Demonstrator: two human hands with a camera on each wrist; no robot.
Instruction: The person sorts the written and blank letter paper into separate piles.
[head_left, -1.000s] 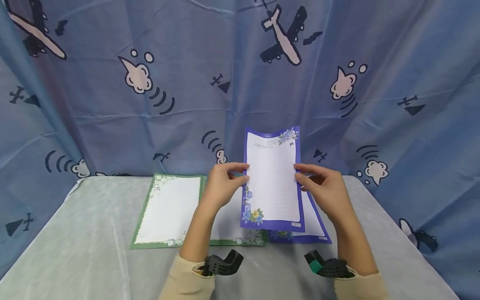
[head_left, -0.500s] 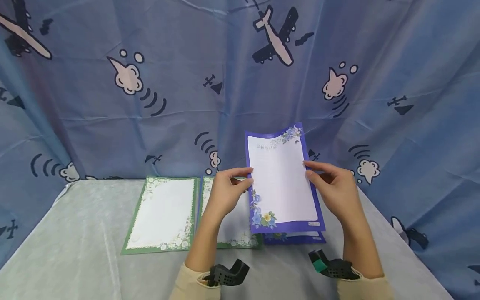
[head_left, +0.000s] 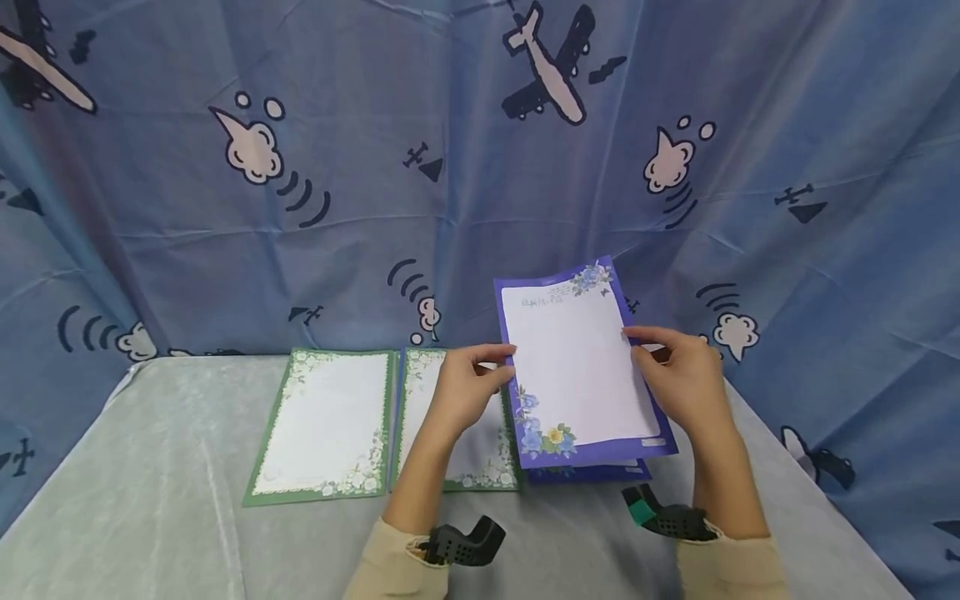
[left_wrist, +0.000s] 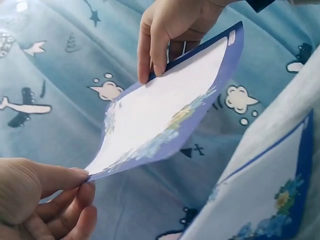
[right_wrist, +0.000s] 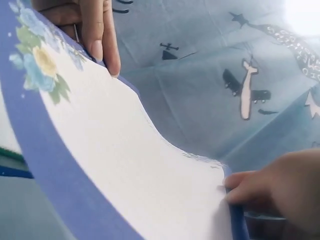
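A sheet of purple-bordered letter paper (head_left: 577, 367) with blue and yellow flowers is held up, tilted and slightly bowed, above the table. My left hand (head_left: 468, 387) pinches its left edge between thumb and fingers. On the opposite edge, my right hand (head_left: 682, 375) pinches it in the same way. Below it lies another purple-bordered sheet (head_left: 592, 475), mostly hidden in the head view; the left wrist view shows more of this lower sheet (left_wrist: 255, 190). Faint writing runs near the top of the raised sheet.
Two green-bordered floral sheets lie side by side on the left: a fully visible sheet (head_left: 326, 425) and one partly behind my left arm (head_left: 457, 458). A pale cloth covers the table (head_left: 180, 467). Behind it hangs a blue curtain (head_left: 360, 167) printed with airplanes.
Both hands have carried the raised purple sheet to the right, and it now tilts further. More of the second green sheet shows. The head view has shifted slightly.
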